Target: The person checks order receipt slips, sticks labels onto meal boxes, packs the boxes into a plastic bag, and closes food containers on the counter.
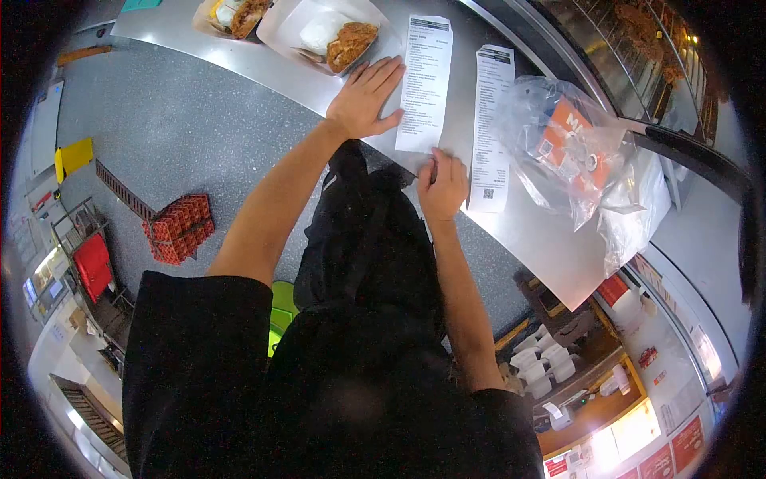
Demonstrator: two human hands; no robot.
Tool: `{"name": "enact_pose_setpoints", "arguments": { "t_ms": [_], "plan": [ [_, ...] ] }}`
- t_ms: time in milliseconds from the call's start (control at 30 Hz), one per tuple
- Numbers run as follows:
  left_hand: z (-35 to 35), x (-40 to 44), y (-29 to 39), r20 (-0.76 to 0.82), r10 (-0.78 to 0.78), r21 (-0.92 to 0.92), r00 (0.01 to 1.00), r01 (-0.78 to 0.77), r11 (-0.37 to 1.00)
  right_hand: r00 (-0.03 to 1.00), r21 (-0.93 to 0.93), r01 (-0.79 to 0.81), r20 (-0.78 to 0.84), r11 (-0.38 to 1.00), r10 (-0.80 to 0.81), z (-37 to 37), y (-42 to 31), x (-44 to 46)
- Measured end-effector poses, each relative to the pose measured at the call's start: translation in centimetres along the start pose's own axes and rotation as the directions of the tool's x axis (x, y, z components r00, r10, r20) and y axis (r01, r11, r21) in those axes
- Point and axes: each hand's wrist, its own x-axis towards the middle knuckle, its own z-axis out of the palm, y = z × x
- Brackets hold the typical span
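My left hand [365, 100] lies flat on the steel counter [527, 247], fingers spread, between an open food box and a long printed receipt [423, 88]. Its fingertips are close to the box [287, 32], which holds fried food [351, 46] and something white. At the counter's edge, just below that receipt's lower end, is my right hand [444, 188], its fingers curled in; what they hold, if anything, is hidden. A second receipt [488, 128] lies to the right of my right hand.
A clear plastic bag [550, 152] with an orange printed item rests on the counter at the right. Another food box [223, 17] stands at the top left. Red crates [179, 227] are on the floor at the left. A heated display [646, 48] is at the top right.
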Motion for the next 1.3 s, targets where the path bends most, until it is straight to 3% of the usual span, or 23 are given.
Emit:
{"name": "enact_pose_setpoints", "arguments": {
  "t_ms": [733, 867, 967, 1100, 1300],
  "plan": [
    [0.1, -0.2, -0.1, -0.026, 0.013, -0.048, 1.000, -0.015, 0.999, 1.000, -0.005, -0.002, 0.010, 1.000, 0.002, 0.1, 0.0, 0.0],
    [0.5, -0.1, -0.6, -0.023, 0.034, -0.075, 0.999, -0.035, 0.997, 0.990, 0.008, 0.096, -0.101, 0.995, -0.095, 0.7, 0.3, 0.0],
    [-0.5, -0.2, -0.2, -0.035, 0.014, -0.068, 0.999, -0.016, 0.998, 0.996, 0.046, -0.038, -0.084, 0.998, 0.042, 0.7, 0.0, -0.5],
    [-0.8, -0.3, -0.1, -0.041, 0.012, -0.065, 0.999, -0.015, 0.998, 0.995, -0.057, 0.026, -0.092, 0.998, -0.031, 0.4, -0.2, -0.2],
    [-0.9, -0.4, -0.1, -0.029, 0.008, -0.059, 1.000, -0.009, 0.998, 0.999, -0.105, -0.010, -0.050, 0.994, 0.005, 0.4, -0.6, -0.2]
  ]
}}
